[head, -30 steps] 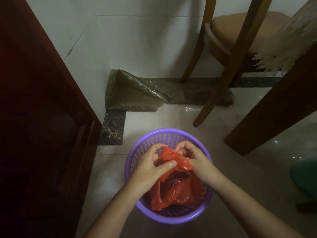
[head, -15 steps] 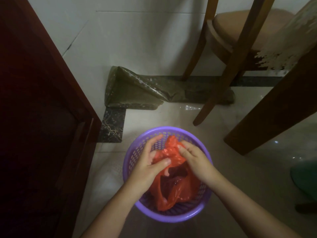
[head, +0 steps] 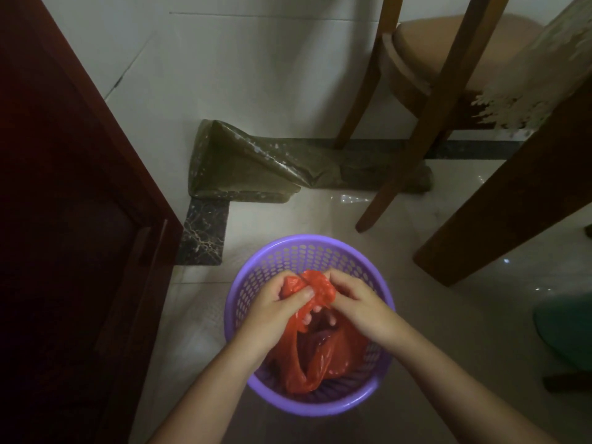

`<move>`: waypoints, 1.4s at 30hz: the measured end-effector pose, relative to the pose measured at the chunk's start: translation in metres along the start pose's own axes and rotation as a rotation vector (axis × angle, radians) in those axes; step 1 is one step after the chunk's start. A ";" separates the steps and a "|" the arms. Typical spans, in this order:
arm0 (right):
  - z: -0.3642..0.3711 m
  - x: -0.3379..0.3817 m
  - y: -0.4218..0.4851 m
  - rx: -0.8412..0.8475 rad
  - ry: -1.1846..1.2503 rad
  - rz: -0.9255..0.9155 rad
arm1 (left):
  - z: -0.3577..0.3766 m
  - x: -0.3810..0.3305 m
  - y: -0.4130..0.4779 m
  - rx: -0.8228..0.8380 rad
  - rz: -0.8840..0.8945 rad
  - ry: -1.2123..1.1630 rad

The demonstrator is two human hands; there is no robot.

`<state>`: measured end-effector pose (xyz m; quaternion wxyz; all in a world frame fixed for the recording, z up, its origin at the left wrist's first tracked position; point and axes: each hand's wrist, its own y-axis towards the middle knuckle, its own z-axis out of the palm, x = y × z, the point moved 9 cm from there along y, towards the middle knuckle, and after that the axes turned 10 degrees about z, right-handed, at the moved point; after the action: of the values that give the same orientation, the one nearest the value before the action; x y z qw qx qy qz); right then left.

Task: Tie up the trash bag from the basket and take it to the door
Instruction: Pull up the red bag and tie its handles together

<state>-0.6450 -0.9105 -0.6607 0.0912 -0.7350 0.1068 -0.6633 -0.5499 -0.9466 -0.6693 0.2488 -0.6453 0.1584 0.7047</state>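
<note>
A red plastic trash bag (head: 323, 357) sits inside a round purple perforated basket (head: 307, 251) on the tiled floor. Both hands are over the basket, pinching the bag's bunched upper edge. My left hand (head: 275, 309) grips the gathered plastic from the left with thumb on top. My right hand (head: 358, 302) grips it from the right, fingertips tucked under the fold. The bag's mouth still gapes below the hands, showing dark contents. A dark red wooden door (head: 64, 219) stands at the left.
A wooden chair (head: 416, 91) with a tan seat stands at the back right, one leg near the basket. A thick wooden table leg (head: 499, 213) slants at the right. Crumpled olive plastic sheeting (head: 256, 165) lies along the wall base. A green object (head: 567, 328) sits at the right edge.
Both hands have drawn the bag's top edge together again into a tighter bunch above the basket's far side; the left fingers, spread half a second ago, have closed on the plastic.
</note>
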 end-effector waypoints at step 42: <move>-0.006 0.000 0.001 0.047 -0.461 0.113 | -0.002 -0.012 -0.002 0.094 0.387 0.587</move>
<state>-0.6510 -0.9111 -0.6600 0.1670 -0.8576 0.1085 -0.4742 -0.5464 -0.9476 -0.6572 0.0838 -0.7663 0.3747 0.5151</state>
